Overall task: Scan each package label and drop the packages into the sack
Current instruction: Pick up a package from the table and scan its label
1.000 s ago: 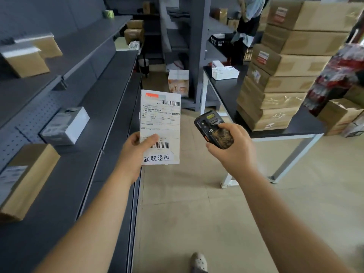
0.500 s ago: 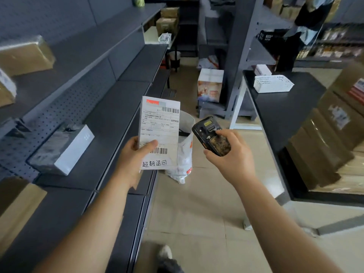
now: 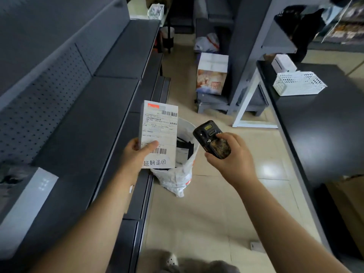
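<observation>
left hand (image 3: 136,154) grip closed, thumb forward | right hand (image 3: 230,158) grip closed

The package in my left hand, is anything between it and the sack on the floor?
Nothing visible. The left hand holds the package just above the open mouth of the sack; the scanner in the right hand is off to the side.

1. The room I stand in is evenly lit from overhead, neither dim nor harsh.
2. A soft white glare sits on the floor (image 3: 269,170) tiles right of my right hand (image 3: 229,160).
3. The dark table (image 3: 319,134) carries a pale sheen.
4. Shelves (image 3: 82,115) on my left bow at the edge, wide-lens bending.
5. The label (image 3: 158,133) prints sharp; the far top right corner is smeared.
6. My foot at the bottom is blurred.
</observation>
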`<action>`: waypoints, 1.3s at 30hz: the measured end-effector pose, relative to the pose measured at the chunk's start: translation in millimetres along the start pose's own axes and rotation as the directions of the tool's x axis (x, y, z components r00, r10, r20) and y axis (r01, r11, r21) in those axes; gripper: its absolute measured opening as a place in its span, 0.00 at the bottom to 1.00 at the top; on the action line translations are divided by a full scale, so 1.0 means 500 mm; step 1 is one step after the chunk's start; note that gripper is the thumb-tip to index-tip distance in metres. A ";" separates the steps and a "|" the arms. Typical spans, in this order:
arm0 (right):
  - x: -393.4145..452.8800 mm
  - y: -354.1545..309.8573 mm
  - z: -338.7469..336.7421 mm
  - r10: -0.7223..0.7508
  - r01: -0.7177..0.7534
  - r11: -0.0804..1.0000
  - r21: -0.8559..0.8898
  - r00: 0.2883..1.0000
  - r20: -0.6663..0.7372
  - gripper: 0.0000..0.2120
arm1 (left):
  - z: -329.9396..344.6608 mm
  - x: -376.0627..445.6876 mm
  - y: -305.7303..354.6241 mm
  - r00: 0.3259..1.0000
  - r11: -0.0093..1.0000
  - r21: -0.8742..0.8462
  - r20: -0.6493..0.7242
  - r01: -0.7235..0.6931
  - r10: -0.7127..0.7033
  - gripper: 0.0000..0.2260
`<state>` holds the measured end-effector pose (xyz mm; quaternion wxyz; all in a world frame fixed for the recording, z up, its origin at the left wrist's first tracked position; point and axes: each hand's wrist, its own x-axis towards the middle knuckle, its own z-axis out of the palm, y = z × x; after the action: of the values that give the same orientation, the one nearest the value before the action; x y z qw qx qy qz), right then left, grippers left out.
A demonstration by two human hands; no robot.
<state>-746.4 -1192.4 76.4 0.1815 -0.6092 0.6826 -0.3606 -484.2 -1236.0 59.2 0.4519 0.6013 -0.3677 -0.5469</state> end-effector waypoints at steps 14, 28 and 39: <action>0.304 0.267 0.238 0.102 -0.092 0.994 -0.053 0.970 0.219 0.26 | 0.132 0.396 -0.196 0.955 0.930 0.218 -0.071 0.298 -0.289 0.15; 0.371 0.442 0.457 0.300 -0.285 0.954 -0.097 0.926 0.231 0.26 | 0.218 0.664 -0.496 0.928 0.800 0.508 0.007 0.318 -0.373 0.24; 0.357 0.474 0.470 0.383 -0.363 0.922 -0.139 0.907 0.174 0.25 | 0.268 0.680 -0.608 0.909 0.696 0.685 0.121 0.215 -0.400 0.15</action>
<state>-784.9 -1428.4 -216.9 0.2822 -0.5087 0.7828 -0.2211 -588.0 -1475.9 -338.2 0.0599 0.6971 -0.4854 -0.5243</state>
